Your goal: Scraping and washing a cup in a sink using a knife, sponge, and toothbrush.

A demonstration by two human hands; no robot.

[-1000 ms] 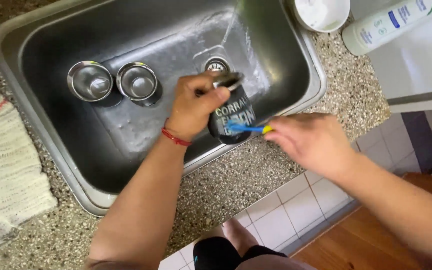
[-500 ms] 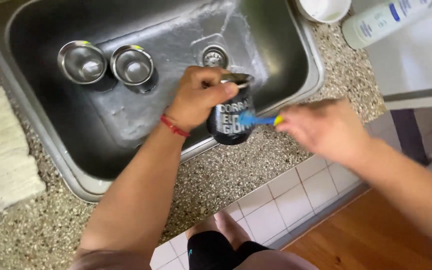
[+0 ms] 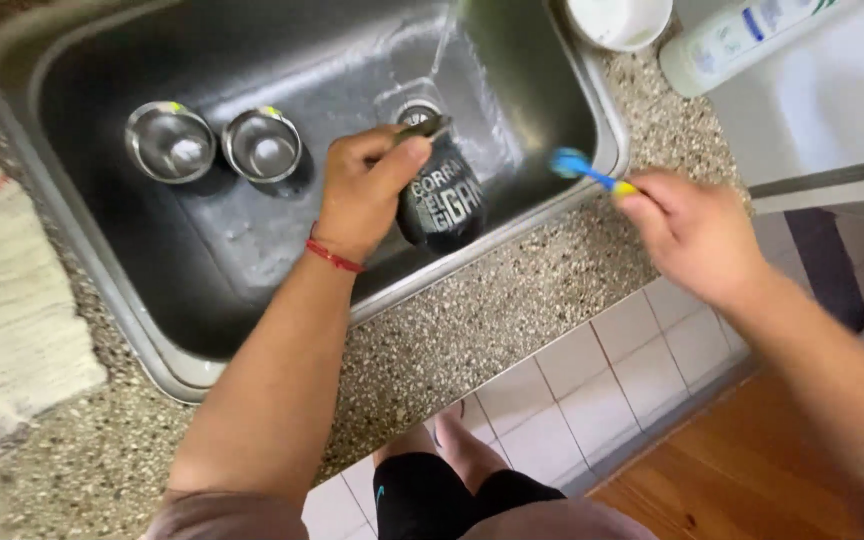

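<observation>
Left hand (image 3: 367, 190) gripping wet black cup (image 3: 442, 200) over sink (image 3: 512, 70); risking slipping; right hand (image 3: 697, 230) pinching toothbrush (image 3: 582, 172), bristles lifting clear beside that grip, possibly flicking water onto bench (image 3: 512, 310).

cup (image 3: 444, 200): black with pale lettering
brush (image 3: 584, 172): blue head, blue and yellow handle
wrist band (image 3: 333, 257): red
sink (image 3: 102, 290): grey steel
two small bowls (image 3: 170, 142): shiny silver, at 9 o'clock from the cup
worktop (image 3: 512, 320): speckled beige and brown
cloth (image 3: 2, 330): cream with a red stripe
bottle (image 3: 742, 40): white with blue and green
</observation>
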